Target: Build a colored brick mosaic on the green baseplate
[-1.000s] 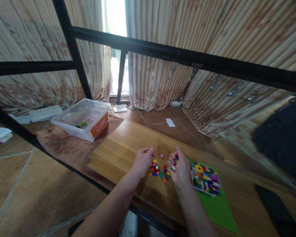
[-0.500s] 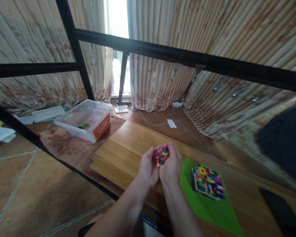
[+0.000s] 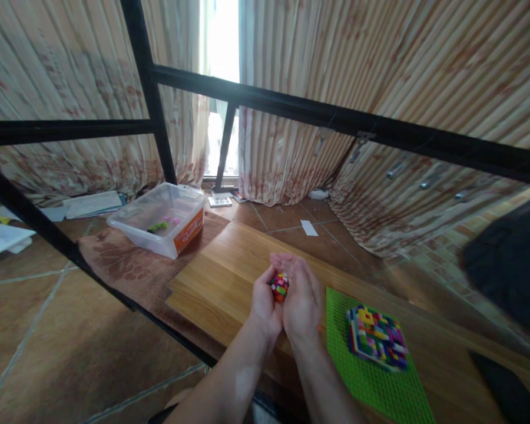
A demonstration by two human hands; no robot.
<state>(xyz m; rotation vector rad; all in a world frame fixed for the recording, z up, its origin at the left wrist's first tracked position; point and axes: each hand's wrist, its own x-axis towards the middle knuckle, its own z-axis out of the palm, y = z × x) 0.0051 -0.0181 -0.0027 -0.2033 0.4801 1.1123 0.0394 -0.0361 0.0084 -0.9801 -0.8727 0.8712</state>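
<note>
My left hand (image 3: 265,300) and my right hand (image 3: 301,300) are cupped together above the wooden board. Between the palms lies a heap of small toy bricks (image 3: 280,287) in red, white, green, pink and orange. The fingers curl around the heap, and its lower part is hidden. Right of my hands, a green baseplate (image 3: 357,383) rests on the board. A block of many-coloured bricks (image 3: 377,337) stands built up on it. One small orange piece (image 3: 320,328) shows beside my right wrist, near the baseplate's edge.
A clear plastic box (image 3: 141,229) with an orange label and a few green and pink pieces sits on the brown cloth (image 3: 115,259) at left. The wooden board (image 3: 221,265) spans the middle. Black metal bars (image 3: 265,97) cross in front of the curtains. A dark flat object (image 3: 503,383) lies at right.
My hands have drawn closer together around the bricks, and the heap looks more enclosed. A small orange piece now shows beside my right wrist. The whole view has shifted slightly.
</note>
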